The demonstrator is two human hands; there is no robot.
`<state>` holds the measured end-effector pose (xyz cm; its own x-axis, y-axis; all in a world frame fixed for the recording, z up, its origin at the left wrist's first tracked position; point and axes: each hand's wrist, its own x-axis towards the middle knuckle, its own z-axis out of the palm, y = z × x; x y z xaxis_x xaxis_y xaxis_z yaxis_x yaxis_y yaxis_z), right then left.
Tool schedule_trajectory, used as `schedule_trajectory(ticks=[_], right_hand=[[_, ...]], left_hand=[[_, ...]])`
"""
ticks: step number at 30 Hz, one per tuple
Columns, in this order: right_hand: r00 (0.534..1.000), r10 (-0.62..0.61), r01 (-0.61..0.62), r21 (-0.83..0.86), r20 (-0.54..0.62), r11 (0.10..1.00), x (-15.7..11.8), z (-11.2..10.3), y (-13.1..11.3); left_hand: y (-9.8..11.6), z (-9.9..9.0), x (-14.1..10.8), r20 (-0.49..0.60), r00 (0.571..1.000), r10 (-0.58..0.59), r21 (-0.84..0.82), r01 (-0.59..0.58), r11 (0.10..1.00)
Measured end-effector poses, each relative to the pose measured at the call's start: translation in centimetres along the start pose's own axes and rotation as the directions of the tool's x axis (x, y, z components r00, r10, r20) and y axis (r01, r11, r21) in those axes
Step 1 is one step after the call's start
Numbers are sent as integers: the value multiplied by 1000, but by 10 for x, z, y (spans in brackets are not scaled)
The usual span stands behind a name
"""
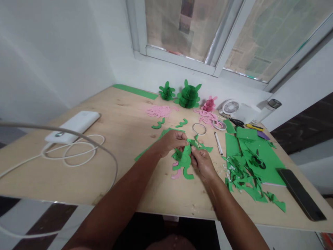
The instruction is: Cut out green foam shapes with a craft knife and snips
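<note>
My left hand (173,141) is closed, thumb and fingertips pinching a green paper cutout (185,159) above the table. Close beside it, my right hand (204,162) is also closed, with a small dark object at its fingertips; its kind cannot be made out. Curved green strips hang below the hands, and pink wavy strips (177,174) lie under them. Green paper scraps (205,148) are just beyond my right hand. Two curved green cutouts (159,124) rest farther back.
Green and pink honeycomb paper figures (189,97) stand by the wall. To the right are a white pen (218,143), tape rolls (219,125), scissors (236,122), a scrap pile (241,173) and a phone (300,194). A white power bank (75,126) with a looping cable lies left.
</note>
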<state>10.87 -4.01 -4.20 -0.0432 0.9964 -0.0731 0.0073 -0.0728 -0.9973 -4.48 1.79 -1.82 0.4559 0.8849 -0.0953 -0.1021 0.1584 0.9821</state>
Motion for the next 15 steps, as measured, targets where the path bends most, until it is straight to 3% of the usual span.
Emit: schedule_trajectory(ticks=[15], right_hand=[[998,27,-20,103,-60,994,3,-1,5]], left_hand=[[-2,9,2,-103,995,-7,-89,-2,996]])
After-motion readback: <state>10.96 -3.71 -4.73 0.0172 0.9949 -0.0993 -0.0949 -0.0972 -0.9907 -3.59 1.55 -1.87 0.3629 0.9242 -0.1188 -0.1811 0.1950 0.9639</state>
